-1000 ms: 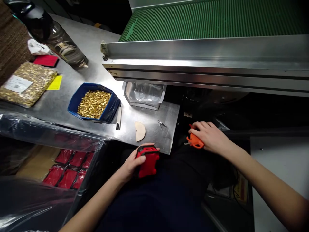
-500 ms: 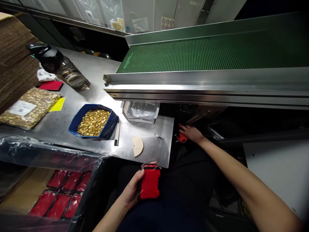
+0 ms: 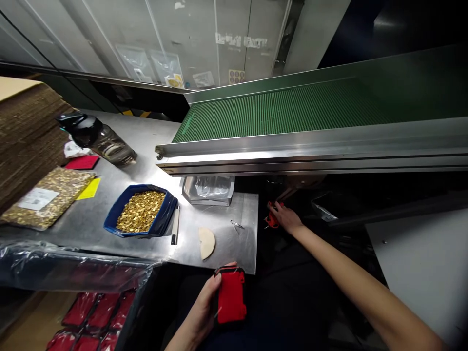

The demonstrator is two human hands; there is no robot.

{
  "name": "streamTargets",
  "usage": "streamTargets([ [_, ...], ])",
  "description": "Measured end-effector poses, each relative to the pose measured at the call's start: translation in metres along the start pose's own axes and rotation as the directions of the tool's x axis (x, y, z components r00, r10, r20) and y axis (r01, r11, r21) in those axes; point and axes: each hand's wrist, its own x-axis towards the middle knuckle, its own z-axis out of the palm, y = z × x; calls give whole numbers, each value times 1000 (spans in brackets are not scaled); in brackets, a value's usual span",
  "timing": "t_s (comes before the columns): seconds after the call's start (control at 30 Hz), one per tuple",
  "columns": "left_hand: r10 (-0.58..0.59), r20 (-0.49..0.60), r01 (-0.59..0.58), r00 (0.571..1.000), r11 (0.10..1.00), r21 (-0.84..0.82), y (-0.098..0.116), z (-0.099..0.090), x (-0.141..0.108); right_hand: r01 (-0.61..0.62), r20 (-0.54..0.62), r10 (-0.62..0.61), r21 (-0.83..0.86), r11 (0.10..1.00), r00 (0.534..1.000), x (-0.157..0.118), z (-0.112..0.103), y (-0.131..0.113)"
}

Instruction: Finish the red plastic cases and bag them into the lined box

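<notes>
One orange tool at right hand, grip unclear.

Honestly, we can't read a word here: the white label on the bag of gold bits and the pale strips on the grey panels are too small for us.

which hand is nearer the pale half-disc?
Left. The left hand, holding a red case, is at the near edge of the table, by the half-disc; the right hand, holding an orange-red item, is farther, past the right edge.
</notes>
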Motion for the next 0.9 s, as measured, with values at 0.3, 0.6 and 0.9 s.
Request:
streamTargets([
  [0.3,95,-149,-104,984,993,-53,3,25,25,-135,314,-118,676,725,942,-125,-7,-89],
  [0.6,318,-123,-235,940,865,444,12,27,39,-393,390,-58,892,-224,919,-162,46,-173],
  [0.9,777,203,-404,596,71,912,130,19,63,-389,394,10,911,-138,919,-135,77,-172],
])
